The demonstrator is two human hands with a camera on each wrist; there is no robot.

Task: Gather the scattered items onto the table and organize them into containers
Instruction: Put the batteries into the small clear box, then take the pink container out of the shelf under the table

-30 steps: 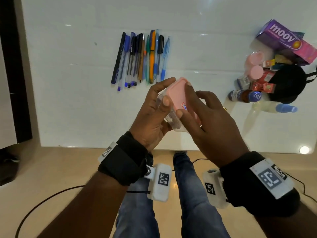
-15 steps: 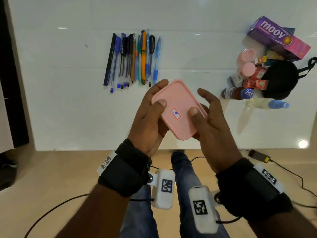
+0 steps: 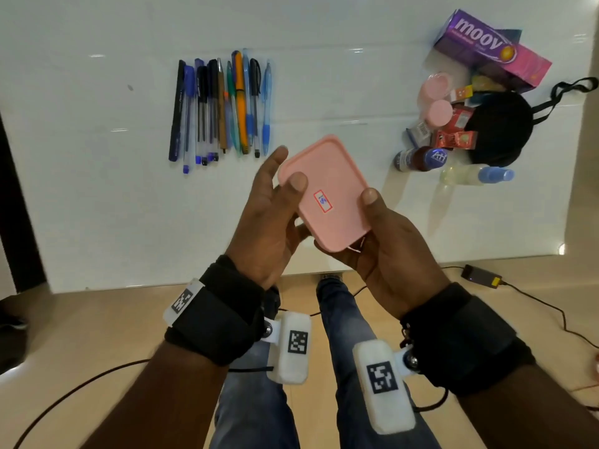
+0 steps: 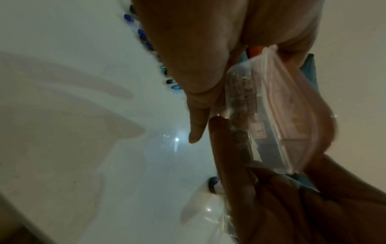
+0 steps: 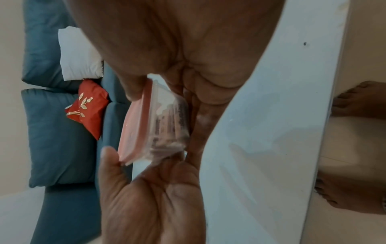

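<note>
I hold a small clear container with a pink lid [image 3: 324, 192] in both hands above the near edge of the white table [image 3: 97, 205]. My left hand [image 3: 275, 202] grips its left side, thumb on the lid. My right hand [image 3: 372, 234] grips its right corner, thumb on the lid, fingers underneath. In the left wrist view the clear container [image 4: 269, 112] shows small round things inside. The right wrist view shows the container [image 5: 154, 120] edge-on between thumb and fingers. A row of several pens [image 3: 223, 105] lies on the table at the far left.
At the far right of the table lie a purple moov box [image 3: 489, 50], two pink-capped jars [image 3: 436, 98], a black mask [image 3: 499, 128], small red packets [image 3: 455, 137], a brown bottle [image 3: 421, 157] and a blue-capped spray bottle [image 3: 476, 175]. Cables and an adapter [image 3: 479, 277] cross the floor.
The container has turned from tilted on edge to lid-up and come nearer to me. My right hand slid from over the lid down to its right corner.
</note>
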